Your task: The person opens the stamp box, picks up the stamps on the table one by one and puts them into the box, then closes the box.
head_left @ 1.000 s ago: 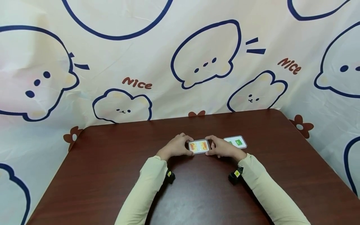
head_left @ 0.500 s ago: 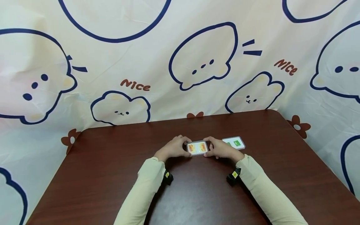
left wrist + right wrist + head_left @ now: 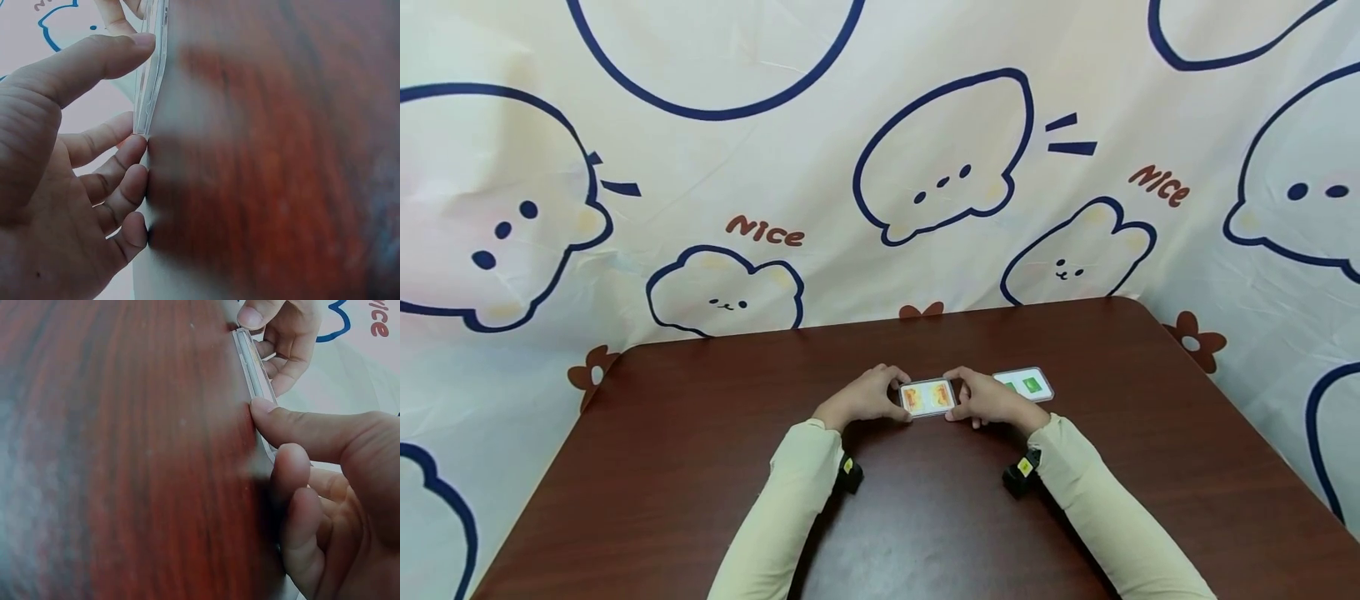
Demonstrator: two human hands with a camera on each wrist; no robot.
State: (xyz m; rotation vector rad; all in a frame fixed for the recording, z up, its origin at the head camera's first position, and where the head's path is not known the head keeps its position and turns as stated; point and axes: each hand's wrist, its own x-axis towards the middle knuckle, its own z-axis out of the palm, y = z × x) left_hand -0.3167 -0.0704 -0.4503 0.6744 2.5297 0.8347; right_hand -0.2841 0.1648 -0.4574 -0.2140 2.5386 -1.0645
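Observation:
A clear-edged plastic card case with orange and yellow pictures on white lies flat at the middle of the table. My left hand pinches its left end between thumb and fingers. On the right end, my right hand grips it the same way. The left wrist view shows the case edge-on, the thumb against its near side and the other fingertips down at the tabletop. From the right wrist, the case shows as thin layered clear edges with the right thumb on its near side.
A second clear-edged card, white with green pictures, lies just behind the right hand, which partly covers it. The brown wooden table reaches back to a printed cloth backdrop. Dark cameras sit at both sleeve cuffs.

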